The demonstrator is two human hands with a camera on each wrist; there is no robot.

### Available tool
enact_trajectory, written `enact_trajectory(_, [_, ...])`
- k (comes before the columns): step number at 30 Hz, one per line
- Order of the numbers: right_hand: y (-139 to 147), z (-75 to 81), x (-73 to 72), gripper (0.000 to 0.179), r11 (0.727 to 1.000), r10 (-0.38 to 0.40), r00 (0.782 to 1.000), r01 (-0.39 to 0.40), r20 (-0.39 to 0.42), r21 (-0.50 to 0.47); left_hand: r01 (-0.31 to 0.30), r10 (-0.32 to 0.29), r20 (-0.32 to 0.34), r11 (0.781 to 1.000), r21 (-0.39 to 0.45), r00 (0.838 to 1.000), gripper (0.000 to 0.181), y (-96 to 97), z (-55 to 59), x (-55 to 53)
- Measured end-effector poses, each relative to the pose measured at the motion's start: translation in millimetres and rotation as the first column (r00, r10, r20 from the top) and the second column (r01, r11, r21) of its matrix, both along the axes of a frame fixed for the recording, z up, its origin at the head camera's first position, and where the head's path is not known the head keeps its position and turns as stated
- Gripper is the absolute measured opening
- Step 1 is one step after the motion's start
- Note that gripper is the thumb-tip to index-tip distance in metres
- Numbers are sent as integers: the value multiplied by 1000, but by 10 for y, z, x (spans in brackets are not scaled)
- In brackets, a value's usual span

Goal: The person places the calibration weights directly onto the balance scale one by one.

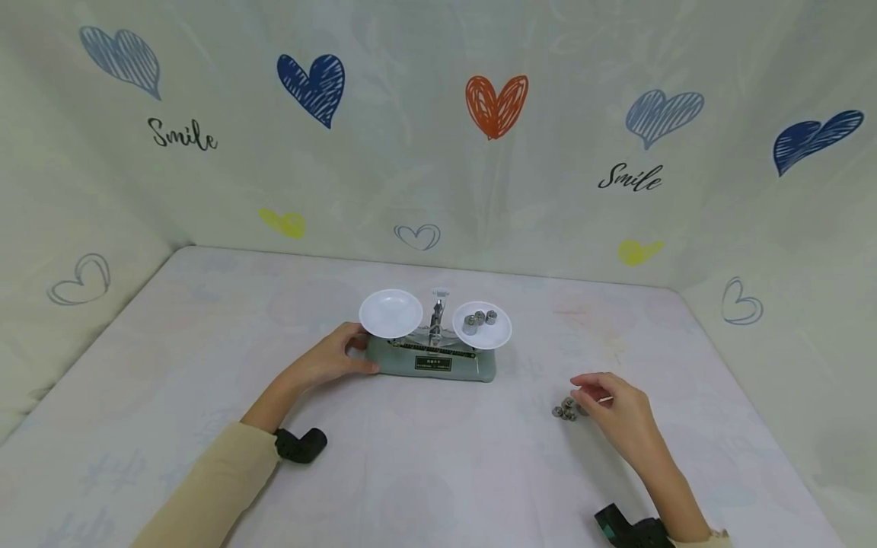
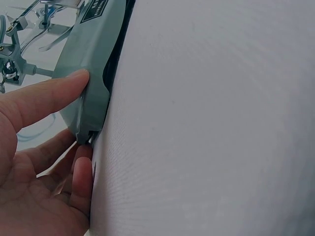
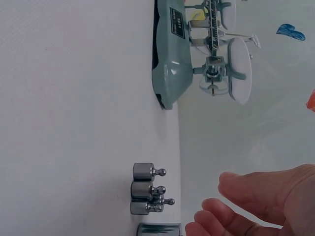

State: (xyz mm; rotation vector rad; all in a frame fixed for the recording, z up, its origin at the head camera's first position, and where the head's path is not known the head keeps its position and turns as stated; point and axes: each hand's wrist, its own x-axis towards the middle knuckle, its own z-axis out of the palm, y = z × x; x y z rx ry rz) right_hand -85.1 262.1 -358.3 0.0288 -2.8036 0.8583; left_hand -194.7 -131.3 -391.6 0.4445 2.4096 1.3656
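Note:
A green tabletop balance scale (image 1: 473, 369) stands near the middle of the table. My left hand (image 1: 327, 356) grips the left end of its base, the thumb (image 2: 74, 91) on the front face and the fingers round the end. Several metal weights (image 1: 479, 318) stand on the white right pan (image 1: 500, 335); the white left pan (image 1: 390, 312) is bare. Over to the right, my right hand (image 1: 622, 418) hovers above a cluster of small knobbed weights (image 1: 566, 409), fingers loosely bent and holding nothing. A larger metal cylinder (image 3: 158, 229) shows partly at the lower edge of the right wrist view.
A pale cloth covers the table (image 1: 411, 472). Behind it hangs a curtain (image 1: 404, 167) printed with hearts and lettering, which also closes off both sides. A black wrist device (image 1: 301, 445) is on my left arm, another (image 1: 633, 529) on my right.

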Motion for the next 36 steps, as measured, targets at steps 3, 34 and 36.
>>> enact_trajectory(3, [24, -21, 16, 16, 1000, -8, 999, 7, 31, 13, -4, 4, 2, 1000, -1, 1000, 73, -2, -3, -3])
enact_trajectory(34, [2, -175, 10, 18, 996, -80, 952, 66, 296, 59, -19, 19, 19, 1000, -6, 1000, 70, 9, 12, 2])
enact_trajectory(36, [1, -179, 16, 17, 995, -82, 954, 63, 290, 73, -21, 21, 20, 1000, -7, 1000, 70, 12, 12, 1])
